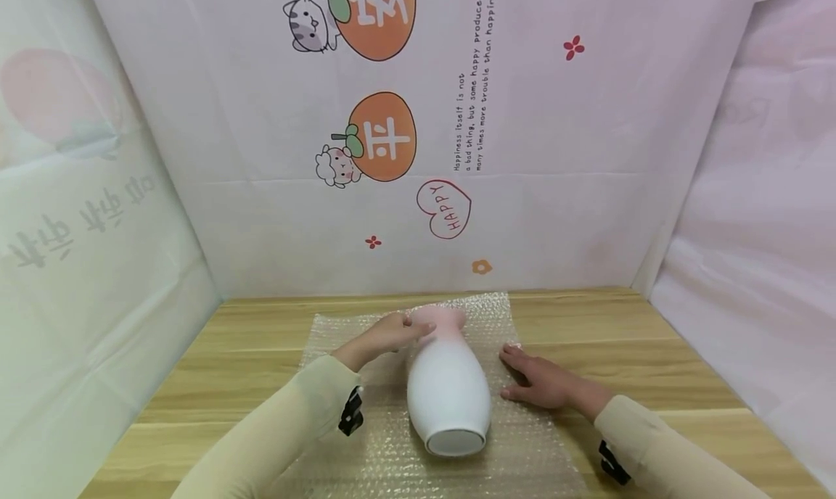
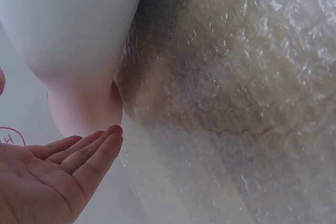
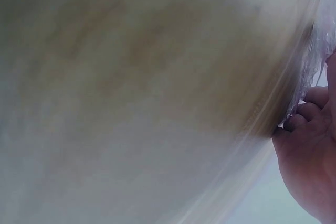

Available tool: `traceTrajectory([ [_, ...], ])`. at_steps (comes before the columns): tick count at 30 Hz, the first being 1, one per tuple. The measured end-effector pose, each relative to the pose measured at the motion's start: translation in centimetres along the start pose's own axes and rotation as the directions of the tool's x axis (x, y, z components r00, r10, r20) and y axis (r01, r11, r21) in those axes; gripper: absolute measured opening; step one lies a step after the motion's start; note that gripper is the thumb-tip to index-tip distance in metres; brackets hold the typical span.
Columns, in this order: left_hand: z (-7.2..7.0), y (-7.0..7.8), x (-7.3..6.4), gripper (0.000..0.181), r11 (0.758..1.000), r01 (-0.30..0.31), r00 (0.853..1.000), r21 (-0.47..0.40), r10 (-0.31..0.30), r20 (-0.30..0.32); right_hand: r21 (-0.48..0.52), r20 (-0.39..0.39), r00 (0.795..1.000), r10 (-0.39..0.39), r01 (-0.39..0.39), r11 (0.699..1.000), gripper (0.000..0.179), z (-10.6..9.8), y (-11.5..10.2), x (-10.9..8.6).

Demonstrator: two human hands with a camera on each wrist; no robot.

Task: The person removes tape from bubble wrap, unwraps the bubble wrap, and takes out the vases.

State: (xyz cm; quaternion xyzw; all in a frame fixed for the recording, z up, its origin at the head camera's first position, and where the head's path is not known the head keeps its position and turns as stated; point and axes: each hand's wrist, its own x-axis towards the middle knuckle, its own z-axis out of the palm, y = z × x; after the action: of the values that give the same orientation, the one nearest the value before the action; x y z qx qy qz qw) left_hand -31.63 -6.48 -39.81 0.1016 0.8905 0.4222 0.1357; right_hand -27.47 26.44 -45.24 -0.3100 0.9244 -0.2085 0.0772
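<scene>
Finds the vase lying at lower centre on bubble wrap, just right of the left hand, with long axis running from upper neck to lower base. Touches its neck with that nearer hand's nearly straight fingers. Rests the right hand at the wrap's right edge, thumb spread, seemingly gripping nothing, though blurred in close view.

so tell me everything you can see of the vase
The vase looks smooth, perhaps ceramic, its bulging white body fading to pink at the narrow neck and flared mouth. It lies on its side on bubble wrap, the round base facing the viewer, the mouth pointing away. The left hand is at its neck and appears to touch it. Its inside is hidden.
</scene>
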Motion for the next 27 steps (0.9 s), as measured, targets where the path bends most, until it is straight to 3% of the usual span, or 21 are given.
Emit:
traceTrajectory([
  [7, 0.8, -0.4, 0.9, 0.065, 0.995, 0.048, 0.999, -0.085, -0.045, 0.031, 0.019, -0.007, 1.000, 0.016, -0.016, 1.000, 0.082, 0.1, 0.1, 0.0],
  [20, 2.1, -0.8, 1.8, 0.074, 0.963, 0.143, 0.990, -0.230, -0.142, 0.021, 0.034, -0.003, 1.000, 0.030, -0.030, 0.999, 0.082, 0.2, 0.2, 0.0],
  [27, 2.4, -0.9, 1.9, 0.075, 0.957, 0.130, 0.991, -0.259, -0.120, 0.053, 0.036, -0.006, 0.999, 0.032, -0.032, 0.999, 0.082, 0.3, 0.1, 0.0],
])
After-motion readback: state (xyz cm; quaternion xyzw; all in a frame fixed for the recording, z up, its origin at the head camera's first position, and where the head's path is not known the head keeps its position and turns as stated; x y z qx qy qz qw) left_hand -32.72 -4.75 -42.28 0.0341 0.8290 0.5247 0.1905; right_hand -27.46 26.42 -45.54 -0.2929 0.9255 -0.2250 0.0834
